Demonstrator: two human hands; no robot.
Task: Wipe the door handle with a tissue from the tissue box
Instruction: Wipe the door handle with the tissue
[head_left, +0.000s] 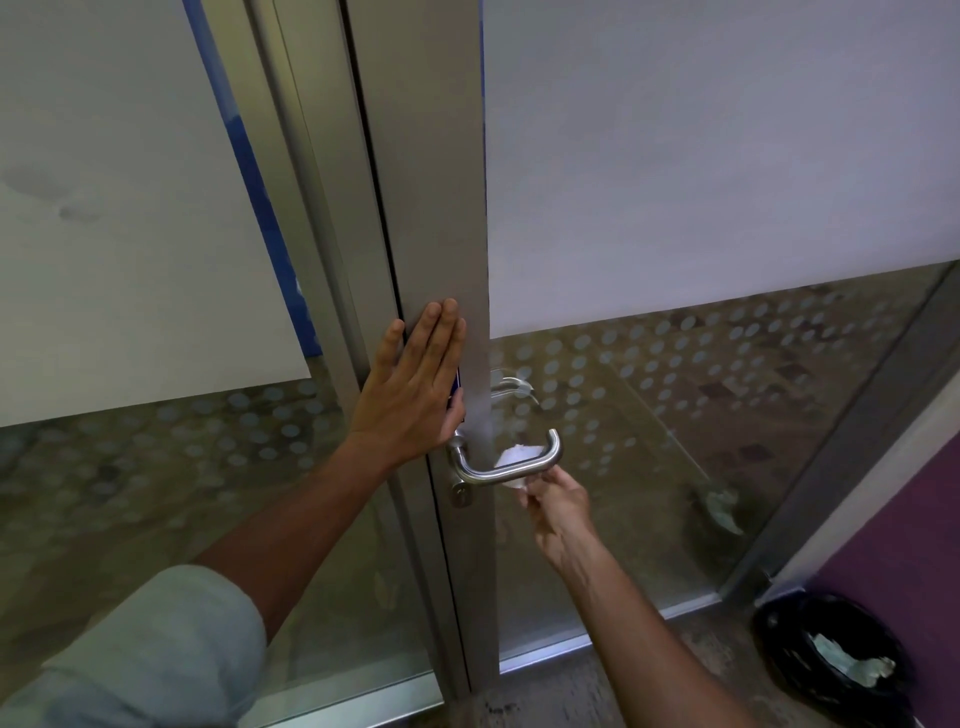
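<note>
A brushed-metal lever door handle (551, 457) juts from the grey metal frame (431, 208) of a glass door, with a keyhole (460, 494) just below it. My right hand (558, 512) reaches up from below and pinches a white tissue (514, 457) that sits behind and against the handle's horizontal bar. My left hand (415, 387) lies flat on the door frame just above the handle, fingers straight and together, holding nothing. No tissue box is in view.
Frosted film covers the upper glass (701, 156) on both sides; dotted clear glass lies below. A black bin (836, 660) lined with a bag and holding crumpled paper stands on the floor at lower right, beside a purple wall (914, 545).
</note>
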